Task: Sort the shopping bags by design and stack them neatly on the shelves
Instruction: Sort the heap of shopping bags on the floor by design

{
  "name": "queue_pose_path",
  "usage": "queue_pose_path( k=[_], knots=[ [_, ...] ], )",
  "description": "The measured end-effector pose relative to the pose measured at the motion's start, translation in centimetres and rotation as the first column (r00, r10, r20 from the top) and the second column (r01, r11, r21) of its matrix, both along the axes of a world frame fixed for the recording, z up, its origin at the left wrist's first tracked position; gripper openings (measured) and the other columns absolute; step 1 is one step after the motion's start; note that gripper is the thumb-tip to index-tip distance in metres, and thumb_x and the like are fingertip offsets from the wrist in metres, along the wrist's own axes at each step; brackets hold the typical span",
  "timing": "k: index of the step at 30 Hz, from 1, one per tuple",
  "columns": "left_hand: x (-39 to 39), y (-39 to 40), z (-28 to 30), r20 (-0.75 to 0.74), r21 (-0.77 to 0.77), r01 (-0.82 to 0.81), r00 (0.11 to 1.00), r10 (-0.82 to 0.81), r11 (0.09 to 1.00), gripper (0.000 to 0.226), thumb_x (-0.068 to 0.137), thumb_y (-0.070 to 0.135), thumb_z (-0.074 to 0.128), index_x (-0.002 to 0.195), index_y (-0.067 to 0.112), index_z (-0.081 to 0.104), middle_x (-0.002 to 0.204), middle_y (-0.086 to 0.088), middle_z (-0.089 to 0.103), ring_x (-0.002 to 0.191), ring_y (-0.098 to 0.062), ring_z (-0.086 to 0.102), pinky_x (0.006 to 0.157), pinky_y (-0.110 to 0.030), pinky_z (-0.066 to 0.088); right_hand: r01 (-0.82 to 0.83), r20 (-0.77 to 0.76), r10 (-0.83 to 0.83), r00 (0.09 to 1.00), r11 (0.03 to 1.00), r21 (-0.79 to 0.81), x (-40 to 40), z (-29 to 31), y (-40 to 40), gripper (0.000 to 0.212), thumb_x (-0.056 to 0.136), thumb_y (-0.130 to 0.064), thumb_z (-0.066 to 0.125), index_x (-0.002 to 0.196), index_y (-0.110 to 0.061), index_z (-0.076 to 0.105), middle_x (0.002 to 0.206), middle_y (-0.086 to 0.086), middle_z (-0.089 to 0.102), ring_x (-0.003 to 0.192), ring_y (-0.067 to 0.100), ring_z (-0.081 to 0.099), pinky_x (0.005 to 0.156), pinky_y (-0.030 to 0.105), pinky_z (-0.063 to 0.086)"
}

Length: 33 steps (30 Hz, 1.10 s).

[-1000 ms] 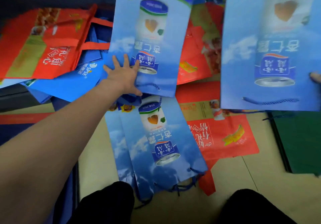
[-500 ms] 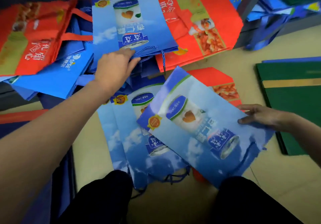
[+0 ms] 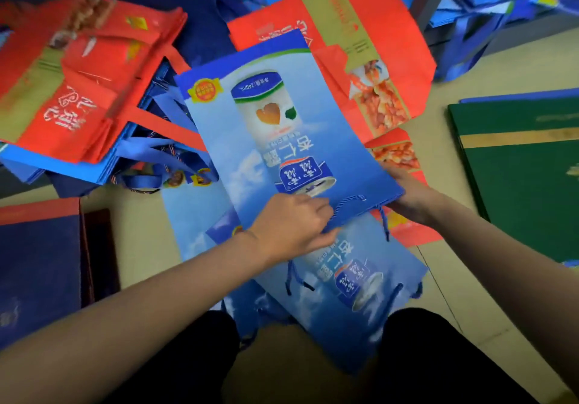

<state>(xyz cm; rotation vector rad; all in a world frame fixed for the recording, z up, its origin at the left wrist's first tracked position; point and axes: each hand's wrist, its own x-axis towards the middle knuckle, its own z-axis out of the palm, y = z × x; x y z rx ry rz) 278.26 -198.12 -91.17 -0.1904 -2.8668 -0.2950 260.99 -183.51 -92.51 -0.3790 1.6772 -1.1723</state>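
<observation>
Both hands hold one blue bag (image 3: 266, 140) by its near edge, above the centre of the floor (image 3: 438, 278). Left hand (image 3: 294, 228): fingers curled, pinching the edge beside the rope handle (image 3: 347, 204). Right hand (image 3: 410, 197): fingers clamped on the near right corner. Matching blue bags (image 3: 344, 294) lie beneath; red bags (image 3: 81, 84) lie far left
</observation>
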Motion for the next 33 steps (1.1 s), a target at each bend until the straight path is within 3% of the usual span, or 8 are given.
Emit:
queue_pose_path(
  k=[2,4,10,14,20,25,29,33],
  knots=[
    [0.4,-0.4,-0.1,-0.024,0.146,-0.071,0.997,0.075,0.987,0.043,0.086,0.040,0.041,0.080,0.011,0.073,0.089,-0.004,0.072,0.073,-0.020,0.070,0.050,-0.030,0.055,0.220,0.259,-0.188,0.948,0.970,-0.102,-0.2,1.3,-0.7,0.021,0.090,-0.021,0.054,0.102,-0.010,0.067,0.088,-0.004,0.073,0.075,0.006,0.067,0.064,0.017,0.053],
    [1.1,-2.3,-0.4,-0.050,0.121,-0.151,0.986,0.158,0.981,0.046,0.090,0.039,0.039,0.104,0.008,0.070,0.114,-0.011,0.067,0.102,-0.026,0.065,0.079,-0.038,0.055,0.277,0.382,-0.218,0.898,0.955,-0.107,-0.9,2.3,-1.2,0.031,0.094,-0.029,0.041,0.095,-0.016,0.069,0.087,-0.003,0.073,0.074,0.008,0.069,0.060,0.019,0.055],
    [4.4,-8.6,-1.3,0.334,-0.069,-0.573,0.758,0.560,0.816,0.071,0.085,0.046,0.048,0.145,0.010,0.035,0.154,-0.018,0.020,0.141,-0.043,0.018,0.106,-0.060,0.020,0.067,-0.126,-0.062,0.990,0.997,0.032,-1.0,3.2,-3.8,0.040,0.085,0.008,0.059,0.120,-0.011,0.059,0.091,-0.001,0.070,0.072,0.011,0.066,0.077,0.032,0.055],
    [5.7,-10.4,-2.8,0.370,-0.253,-0.506,0.737,0.566,0.825,0.094,0.060,0.028,0.085,0.141,0.008,0.041,0.151,-0.025,0.023,0.135,-0.052,0.023,0.093,-0.068,0.033,0.152,-0.337,-0.134,0.932,0.988,0.028,-0.9,2.2,-6.3,0.038,0.083,0.009,0.061,0.111,-0.016,0.056,0.099,0.010,0.063,0.069,0.007,0.060,0.068,0.025,0.050],
    [4.0,-13.2,-3.3,0.369,-0.331,-0.414,0.771,0.520,0.848,0.102,0.053,0.015,0.084,0.139,-0.008,0.034,0.137,-0.046,0.028,0.123,-0.067,0.025,0.099,-0.069,0.027,-0.104,-0.701,0.198,0.686,0.979,0.175,-1.5,1.4,-9.6,0.077,0.083,0.004,0.062,0.147,-0.007,0.021,0.150,0.010,0.030,0.136,0.021,0.031,0.102,0.016,0.020],
    [3.3,-16.7,-1.0,0.317,-0.092,-0.573,0.759,0.570,0.814,0.085,0.085,0.023,0.060,0.145,-0.010,0.010,0.145,-0.044,0.006,0.134,-0.057,0.015,0.106,-0.060,0.028,0.042,-0.659,-0.069,0.749,0.997,-0.057,-1.7,4.0,-14.5,0.077,0.079,0.009,0.060,0.147,-0.010,0.028,0.147,0.005,0.037,0.133,0.016,0.037,0.104,0.008,0.020],
    [0.6,-19.1,2.0,0.376,0.009,-0.760,0.605,0.702,0.650,0.096,0.089,0.024,0.060,0.147,0.000,-0.012,0.148,-0.032,0.023,0.117,-0.047,0.047,0.090,-0.046,0.038,0.052,-0.849,-0.060,0.525,0.998,-0.039,-4.8,8.8,-16.6,0.069,0.083,0.005,0.053,0.145,-0.013,0.032,0.146,0.006,0.041,0.130,0.014,0.039,0.091,0.001,0.024],
    [-1.0,-21.2,2.4,0.508,0.072,-0.777,0.568,0.647,0.625,0.097,0.087,0.020,0.064,0.146,-0.005,-0.009,0.154,-0.026,0.009,0.142,-0.035,0.018,0.113,-0.036,0.018,0.132,-0.919,-0.104,0.381,0.990,-0.057,-8.2,12.9,-16.1,0.066,0.085,-0.003,0.057,0.145,-0.010,0.032,0.147,0.006,0.038,0.130,0.010,0.037,0.102,0.012,0.023]
  ],
)
